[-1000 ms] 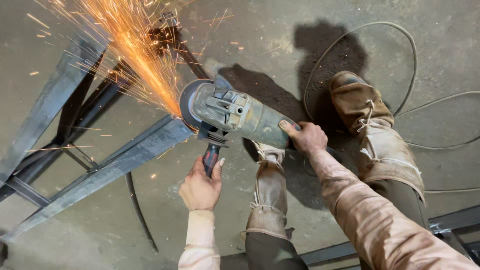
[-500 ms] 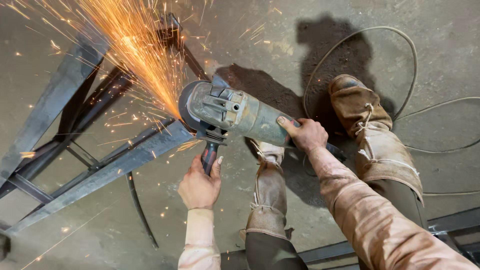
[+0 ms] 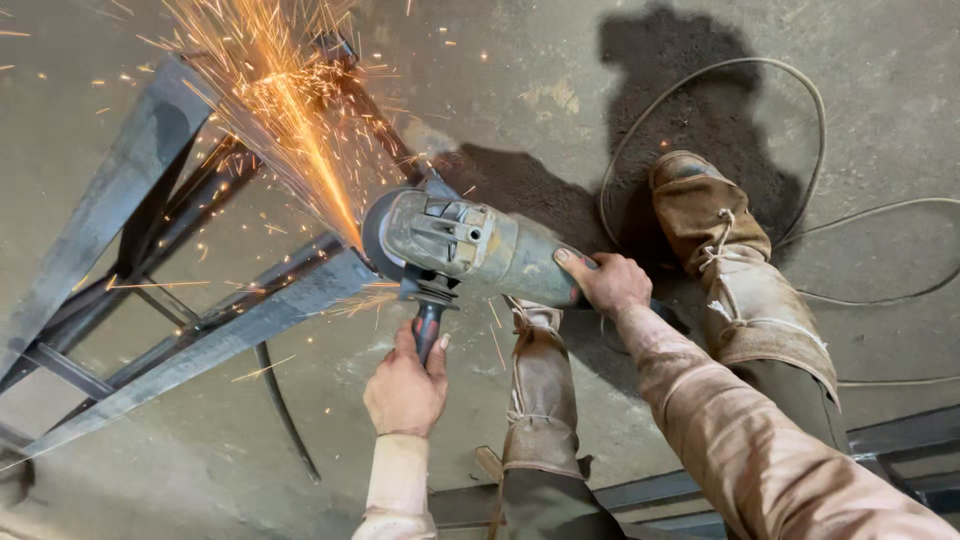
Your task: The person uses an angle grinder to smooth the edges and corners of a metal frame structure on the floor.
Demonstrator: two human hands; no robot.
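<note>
While sparking, hands (image 3: pixel 405 385) around grinder (image 3: pixel 470 250)

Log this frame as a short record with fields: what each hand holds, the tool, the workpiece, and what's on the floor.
left hand: gripping the side handle from below
right hand: wrapped round the rear body of the angle grinder
workpiece: dark steel frame, disc against a bar
sparks: spraying up and to the left
floor: grey concrete, looping cable
legs: leather gaiters over the boots
</note>
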